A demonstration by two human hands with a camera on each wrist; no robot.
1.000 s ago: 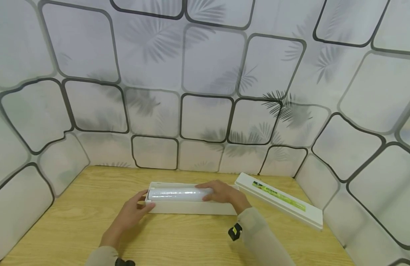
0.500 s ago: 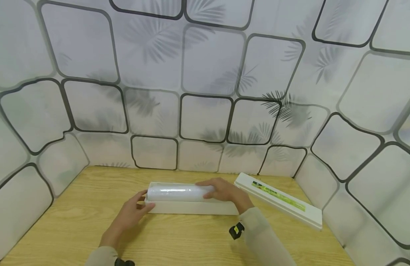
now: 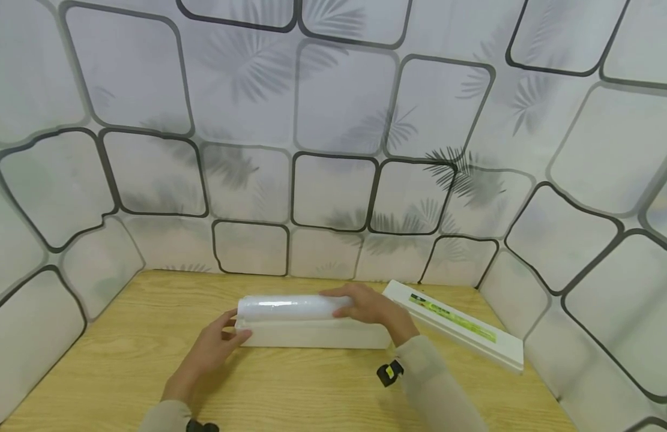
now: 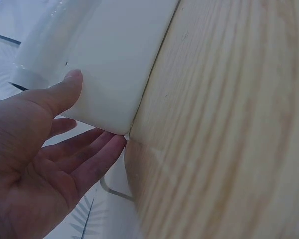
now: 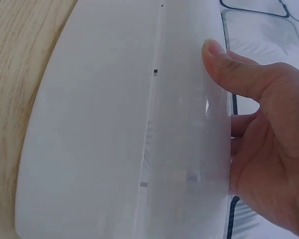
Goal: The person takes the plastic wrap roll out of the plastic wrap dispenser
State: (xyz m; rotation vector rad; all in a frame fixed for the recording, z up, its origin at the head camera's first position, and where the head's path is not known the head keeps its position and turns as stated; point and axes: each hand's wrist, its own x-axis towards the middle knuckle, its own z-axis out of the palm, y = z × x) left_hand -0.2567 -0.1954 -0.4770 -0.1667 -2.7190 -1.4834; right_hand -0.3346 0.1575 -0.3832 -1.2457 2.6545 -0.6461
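Note:
A shiny roll of plastic wrap (image 3: 287,308) sits raised above the long white box (image 3: 314,335) in the head view. My right hand (image 3: 370,307) holds the roll near its right end, thumb on the near side and fingers over the far side. In the right wrist view the thumb presses the roll's glossy surface (image 5: 189,124), and the fingers are partly hidden behind it. My left hand (image 3: 213,346) grips the box's left end. The left wrist view shows its thumb on the box's front wall (image 4: 119,59) and the fingertips at the lower end corner.
A long white lid (image 3: 457,327) with a green label lies slantwise on the wooden table (image 3: 290,384), right of the box. Patterned cloth walls (image 3: 252,246) stand behind the table and at both sides.
The right hand has lifted the roll from inside the box until it stands above the front wall. The left hand has stayed at the box's left end.

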